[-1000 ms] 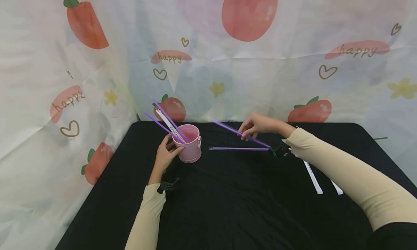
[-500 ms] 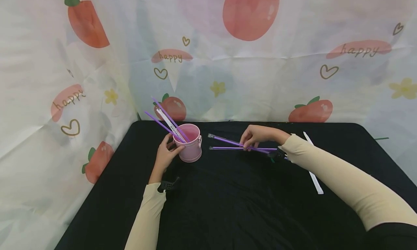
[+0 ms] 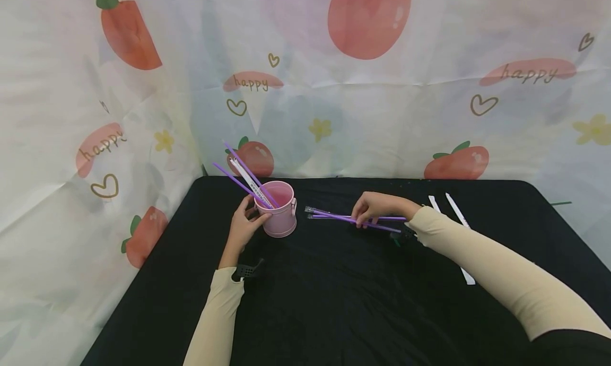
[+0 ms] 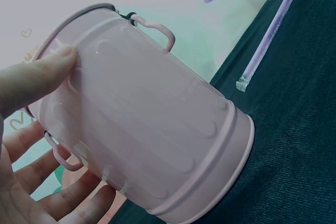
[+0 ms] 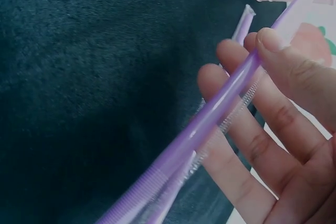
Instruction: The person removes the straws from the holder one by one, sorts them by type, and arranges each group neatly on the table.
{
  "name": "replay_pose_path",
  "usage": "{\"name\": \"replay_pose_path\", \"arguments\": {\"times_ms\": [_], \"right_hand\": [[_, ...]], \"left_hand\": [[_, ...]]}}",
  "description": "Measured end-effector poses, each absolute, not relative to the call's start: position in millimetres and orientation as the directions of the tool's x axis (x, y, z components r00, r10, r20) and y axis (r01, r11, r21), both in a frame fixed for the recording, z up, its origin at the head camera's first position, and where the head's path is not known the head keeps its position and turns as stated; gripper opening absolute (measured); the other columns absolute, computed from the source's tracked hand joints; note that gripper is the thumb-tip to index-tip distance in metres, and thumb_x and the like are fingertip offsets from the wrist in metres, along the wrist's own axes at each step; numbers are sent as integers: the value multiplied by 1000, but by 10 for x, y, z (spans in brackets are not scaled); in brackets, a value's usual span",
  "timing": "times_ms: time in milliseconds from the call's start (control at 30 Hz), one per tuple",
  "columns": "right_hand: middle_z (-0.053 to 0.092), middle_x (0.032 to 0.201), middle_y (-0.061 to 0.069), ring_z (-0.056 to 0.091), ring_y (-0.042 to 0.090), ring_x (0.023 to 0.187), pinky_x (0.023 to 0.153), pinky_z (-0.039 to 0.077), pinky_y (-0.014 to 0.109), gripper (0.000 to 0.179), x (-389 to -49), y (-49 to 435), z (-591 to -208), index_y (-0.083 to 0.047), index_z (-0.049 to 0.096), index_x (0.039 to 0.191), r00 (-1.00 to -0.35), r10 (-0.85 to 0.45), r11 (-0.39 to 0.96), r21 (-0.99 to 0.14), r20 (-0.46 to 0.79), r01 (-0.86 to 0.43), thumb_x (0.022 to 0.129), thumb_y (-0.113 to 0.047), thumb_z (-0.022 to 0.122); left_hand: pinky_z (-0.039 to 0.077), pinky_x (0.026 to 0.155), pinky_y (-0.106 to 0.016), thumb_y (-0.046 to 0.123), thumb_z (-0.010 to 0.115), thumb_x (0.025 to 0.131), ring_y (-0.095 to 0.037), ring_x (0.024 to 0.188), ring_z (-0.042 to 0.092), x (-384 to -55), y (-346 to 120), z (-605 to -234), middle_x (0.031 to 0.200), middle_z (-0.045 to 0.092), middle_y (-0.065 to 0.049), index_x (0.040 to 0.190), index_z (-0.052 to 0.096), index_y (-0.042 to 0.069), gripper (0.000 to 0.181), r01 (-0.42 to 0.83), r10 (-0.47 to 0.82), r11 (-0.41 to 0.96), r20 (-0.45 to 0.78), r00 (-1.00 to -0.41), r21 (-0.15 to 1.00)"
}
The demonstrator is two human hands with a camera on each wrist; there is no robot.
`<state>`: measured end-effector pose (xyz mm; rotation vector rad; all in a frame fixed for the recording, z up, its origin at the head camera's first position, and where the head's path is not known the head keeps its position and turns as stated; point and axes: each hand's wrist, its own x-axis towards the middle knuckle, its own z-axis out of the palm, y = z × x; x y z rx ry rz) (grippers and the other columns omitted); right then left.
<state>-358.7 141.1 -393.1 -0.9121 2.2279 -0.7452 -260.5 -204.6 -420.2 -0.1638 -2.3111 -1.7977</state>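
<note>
Straws (image 3: 249,182) in bucket (image 3: 281,221), more straws (image 3: 331,215) right

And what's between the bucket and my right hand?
In the head view, one purple straw, pinched in your right hand, and another straw, lying on the black cloth. Only cloth shows between their ends and the bucket.

Your bucket (image 3: 279,223) is plain pink; the straws (image 5: 202,121) are purple in clear wrappers (image 4: 242,85), and the white strips (image 3: 248,179) in the bucket carry dark print. Your sleeves (image 3: 217,315) are cream, the tablecloth (image 3: 343,292) black in the head view and dark teal in both wrist views. You see a pale pastel backdrop (image 3: 382,106) patterned with red fruits (image 3: 369,18), green leaves (image 3: 107,1), yellow flowers (image 3: 320,130), brown outlined hearts (image 3: 484,105) and brown "happy" lettering (image 3: 252,83).
</note>
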Motion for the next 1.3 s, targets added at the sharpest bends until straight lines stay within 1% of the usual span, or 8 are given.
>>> {"name": "replay_pose_path", "arguments": {"times_ms": [333, 633, 833, 1100, 1300], "right_hand": [[72, 87, 13, 65, 9, 72, 63, 57, 30, 18, -3561, 1483, -4067, 0, 71, 100, -618, -728, 622, -665, -297, -413, 87, -10, 65], [72, 81, 9, 63, 10, 69, 60, 55, 30, 14, -3533, 1501, -4160, -3, 72, 95, -619, -741, 601, -669, -260, -438, 85, -11, 66], [71, 79, 12, 59, 9, 65, 57, 54, 29, 11, -3508, 1485, -4189, -2, 72, 90, -615, -753, 583, -672, -235, -457, 84, -9, 68], [70, 76, 6, 53, 6, 59, 53, 50, 23, 8, -3513, 1470, -4250, -3, 72, 86, -625, -749, 589, -650, -217, -480, 83, -9, 68], [70, 76, 3, 53, 7, 60, 53, 49, 22, 6, -3525, 1462, -4280, -5, 72, 85, -631, -743, 597, -647, -223, -474, 83, -9, 68]], "left_hand": [[39, 104, -55, 0, 68, 82, -48, 127, 42, -2600, -2039, -4189, 138, 40, -30, 139, 34, -7, 66, 219, -38, 257, 237, -971, 941], [39, 103, -56, 0, 67, 82, -48, 126, 43, -2598, -2040, -4201, 137, 41, -31, 138, 34, -8, 66, 226, -42, 260, 245, -969, 939], [38, 103, -57, 0, 68, 82, -49, 126, 42, -2595, -2042, -4208, 137, 40, -31, 138, 34, -8, 66, 230, -40, 250, 247, -968, 941], [38, 103, -57, 0, 68, 82, -48, 127, 42, -2624, -2047, -4232, 137, 40, -30, 138, 34, -8, 66, 225, -41, 242, 242, -969, 944], [38, 104, -57, 0, 68, 82, -48, 128, 41, -2612, -2043, -4222, 139, 39, -30, 138, 34, -7, 67, 220, -45, 241, 238, -970, 945]]}}
